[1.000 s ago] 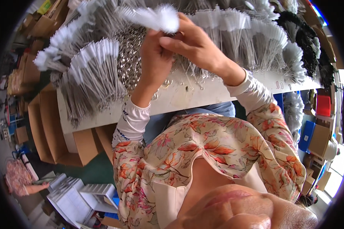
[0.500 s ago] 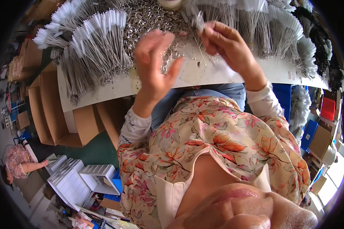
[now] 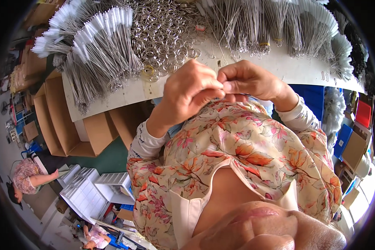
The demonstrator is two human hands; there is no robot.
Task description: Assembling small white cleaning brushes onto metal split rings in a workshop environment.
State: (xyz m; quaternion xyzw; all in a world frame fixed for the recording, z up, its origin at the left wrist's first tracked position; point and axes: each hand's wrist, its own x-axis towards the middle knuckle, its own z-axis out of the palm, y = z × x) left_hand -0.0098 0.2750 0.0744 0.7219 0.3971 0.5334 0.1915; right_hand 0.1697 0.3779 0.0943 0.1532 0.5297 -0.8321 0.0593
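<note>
My left hand [image 3: 191,91] and my right hand [image 3: 254,81] meet over the near edge of the white table [image 3: 125,95], in front of my body. The fingers of both are pinched together, fingertips almost touching. Whatever they hold, if anything, is too small or too hidden to make out. Beyond them lies a heap of silvery metal rings [image 3: 164,31]. Thin wire-handled brushes with white bristles [image 3: 106,46] are piled to the left of the rings. More bundles of such brushes [image 3: 275,25] lie to the right, their looped ends toward me.
Black brushes [image 3: 357,58] lie at the table's far right end. Open cardboard boxes [image 3: 66,125] stand below the left edge, and a blue bin [image 3: 306,100] is under the right side. White plastic crates [image 3: 85,191] sit on the floor; a person [image 3: 29,175] is at the far left.
Both hands have come down toward my body and together. The left hand went from spread fingers to a pinch. The clear-tipped thing at my right fingertips no longer shows there.
</note>
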